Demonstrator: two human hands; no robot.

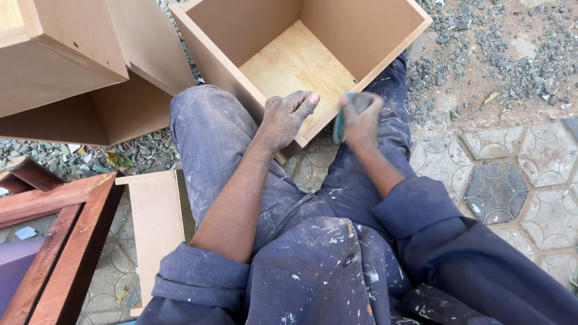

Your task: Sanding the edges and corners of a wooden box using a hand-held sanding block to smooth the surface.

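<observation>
Nearest to us are our own legs in paint-flecked blue work clothes (pixel 313 265), knees apart, which lets the open wooden box (pixel 301 60) sit tilted between them with its near rim leaning toward our lap, so the edge comes within easy reach. Our left hand (pixel 288 117) rests on that near rim, fingers curled loosely over the edge with the thumb stretched out, apparently steadying the box. Our right hand (pixel 361 120) is blurred; its fingers are closed around a folded teal sanding sheet (pixel 341 123), pressed at the same rim just beside the left hand. The blur suggests rubbing along the edge.

To our left, lying flat on the patterned paving (pixel 518 174), we count one pale board (pixel 155 222) and, beside it, one reddish-brown wooden frame (pixel 66 241) with two rails showing. Farther off on the left stand more pale box carcasses (pixel 78 66); we make out two, stacked one over the other, though their edges overlap and a third is possible. So: one box in hand, two hands, one sanding sheet. Beyond the paving, loose grey gravel (pixel 500 54) covers the ground.
</observation>
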